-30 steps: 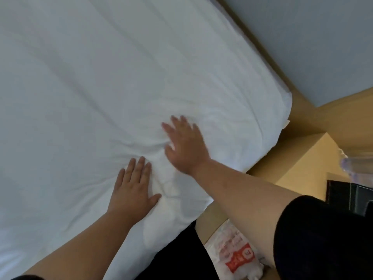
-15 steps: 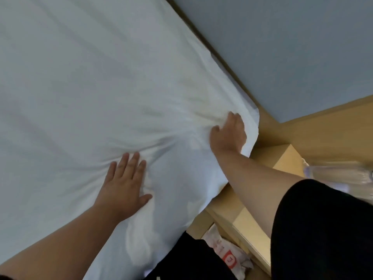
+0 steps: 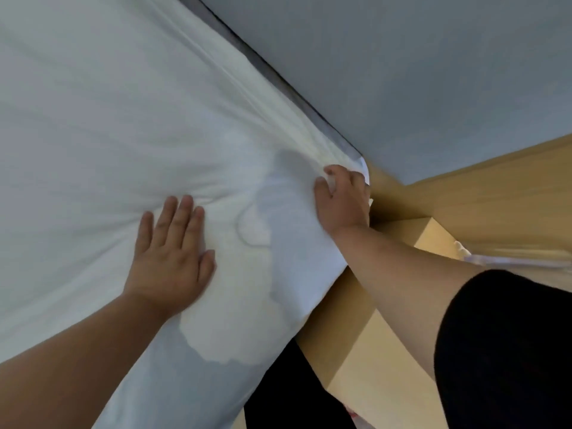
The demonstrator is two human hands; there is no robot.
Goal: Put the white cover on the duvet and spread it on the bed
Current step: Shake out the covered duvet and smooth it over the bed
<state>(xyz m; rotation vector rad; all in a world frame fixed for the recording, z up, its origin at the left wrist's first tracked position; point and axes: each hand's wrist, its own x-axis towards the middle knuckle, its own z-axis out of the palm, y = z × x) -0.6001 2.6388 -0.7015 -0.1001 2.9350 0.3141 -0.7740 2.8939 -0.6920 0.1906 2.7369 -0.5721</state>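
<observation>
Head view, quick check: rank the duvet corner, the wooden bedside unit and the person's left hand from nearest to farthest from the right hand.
1. Duvet corner: gripped by the right hand, at the bed's edge.
2. Wooden bedside unit: just below and right of that hand, beside the bed.
3. Left hand: farthest, pressing flat on the duvet to the left.

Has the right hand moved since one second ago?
Yes. The right hand went from beside the left hand out to the duvet's corner, which it now grips.
</observation>
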